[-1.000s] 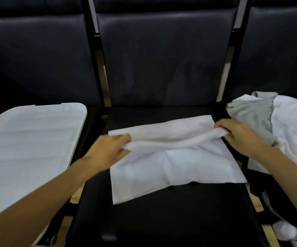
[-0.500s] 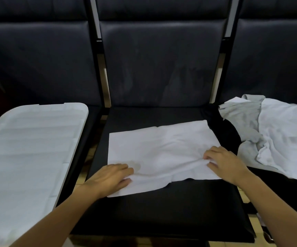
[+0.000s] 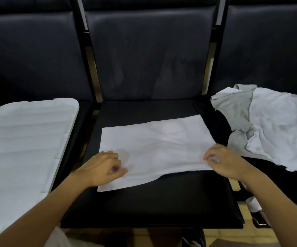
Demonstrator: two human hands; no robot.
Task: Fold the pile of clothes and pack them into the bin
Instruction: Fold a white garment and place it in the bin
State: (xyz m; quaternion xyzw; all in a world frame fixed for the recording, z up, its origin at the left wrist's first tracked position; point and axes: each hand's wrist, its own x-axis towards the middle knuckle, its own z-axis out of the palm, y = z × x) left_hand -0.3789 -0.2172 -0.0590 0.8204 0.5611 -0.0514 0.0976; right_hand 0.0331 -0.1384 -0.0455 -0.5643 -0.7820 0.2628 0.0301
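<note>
The half-folded white cloth lies flat on the middle seat. The left hand and right hand each pinch a near corner with curled fingers. Uneven pulls could skew the fold; the slick seat might let it slide off.

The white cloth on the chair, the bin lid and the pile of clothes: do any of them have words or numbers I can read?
None: no words, numbers or logos can be read.
White cloth: plain, with one faint stain near the left hand.
Bin lid: only ridges.
Pile of clothes: plain grey and white fabric.
</note>
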